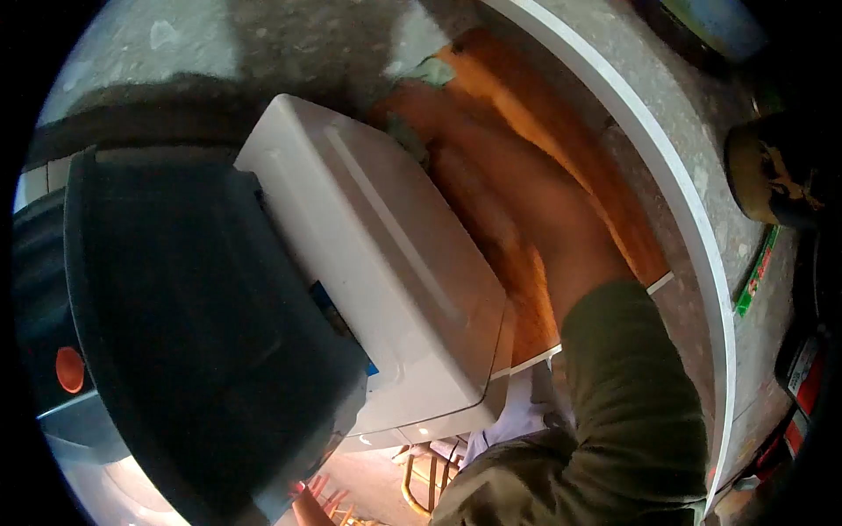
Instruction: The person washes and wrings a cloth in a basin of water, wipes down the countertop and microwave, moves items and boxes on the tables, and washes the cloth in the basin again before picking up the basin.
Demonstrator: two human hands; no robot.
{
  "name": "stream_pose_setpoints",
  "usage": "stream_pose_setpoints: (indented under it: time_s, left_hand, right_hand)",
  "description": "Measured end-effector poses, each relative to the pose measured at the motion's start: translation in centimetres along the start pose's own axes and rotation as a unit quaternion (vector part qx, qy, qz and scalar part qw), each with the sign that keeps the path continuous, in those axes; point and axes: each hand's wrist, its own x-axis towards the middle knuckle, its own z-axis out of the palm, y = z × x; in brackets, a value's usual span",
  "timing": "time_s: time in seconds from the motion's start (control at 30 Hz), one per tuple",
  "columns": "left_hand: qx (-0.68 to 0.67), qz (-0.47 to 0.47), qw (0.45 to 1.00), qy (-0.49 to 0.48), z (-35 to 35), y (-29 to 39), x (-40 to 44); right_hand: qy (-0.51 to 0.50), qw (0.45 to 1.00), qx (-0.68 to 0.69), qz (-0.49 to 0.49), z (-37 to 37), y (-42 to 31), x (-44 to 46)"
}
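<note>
My right hand (417,110), at the end of an olive sleeve (631,377), reaches across an orange-brown wooden surface (500,74). A pale green cloth (434,70) shows around its fingers, pressed to the far end of the wood. Motion blur and low light soften the hand's outline. Just left of the forearm sits a white, box-like appliance (395,237) with rounded corners. A large black panel (210,307) stands against its left side. At the panel's lower edge, a small piece of skin (311,510) shows, possibly my left hand; its fingers are mostly hidden.
A white curved rail (667,149) runs along the right of the wood. Beyond it are a dark, worn container (759,175) and a green strip (759,272) on the grey floor. A yellow-framed chair or stand (410,482) shows below. An orange oval (70,370) marks the left side.
</note>
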Motion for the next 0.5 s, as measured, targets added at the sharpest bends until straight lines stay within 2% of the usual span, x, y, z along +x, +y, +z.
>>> stream_pose_setpoints:
  time_s: [0.1,0.13,0.2,0.23,0.27,0.3,0.33,0.37,0.4,0.43,0.5]
  left_hand:
    - [0.002,-0.011,1.0,-0.015,0.6,-3.1,0.5]
    - [-0.012,-0.032,0.999,-0.026,0.9,-4.9,0.7]
    - [-0.004,-0.088,0.993,-0.076,1.7,-8.1,1.5]
    - [0.225,0.0,0.969,-0.1,1.0,-2.9,0.8]
    - [0.222,0.006,0.97,-0.099,1.3,0.3,0.6]
    - [0.085,0.017,0.996,-0.034,1.3,2.6,0.3]
    - [-0.054,0.025,0.998,0.032,1.4,4.2,0.0]
    - [-0.081,-0.007,0.996,0.038,1.4,4.9,-0.3]
    - [-0.078,-0.009,0.996,0.037,0.9,4.5,-0.9]
    - [-0.012,0.033,0.999,0.031,0.6,4.0,-1.0]
    - [0.104,0.115,0.988,0.023,1.8,3.4,-0.1]
  right_hand:
    - [-0.036,0.983,-0.178,0.007,-4.2,0.6,-2.9]
    - [-0.037,0.983,-0.181,0.006,-3.6,2.0,-3.5]
    - [0.094,0.974,-0.199,0.047,-1.7,4.7,-4.5]
    - [0.091,0.973,-0.205,0.05,-1.1,4.7,-4.8]
    - [0.12,0.963,-0.206,0.123,-0.3,4.4,-4.6]
    - [0.151,0.948,-0.201,0.193,0.0,3.9,-4.2]
    - [0.155,0.949,-0.199,0.191,-1.3,3.4,-3.9]
    - [0.016,0.947,-0.183,0.262,-3.1,2.5,-3.9]
    - [-0.125,0.922,-0.166,0.328,-4.2,1.8,-4.5]
    - [-0.129,0.921,-0.165,0.328,-3.9,1.4,-5.7]
    - [-0.053,0.95,-0.206,0.227,-4.1,1.3,-7.8]
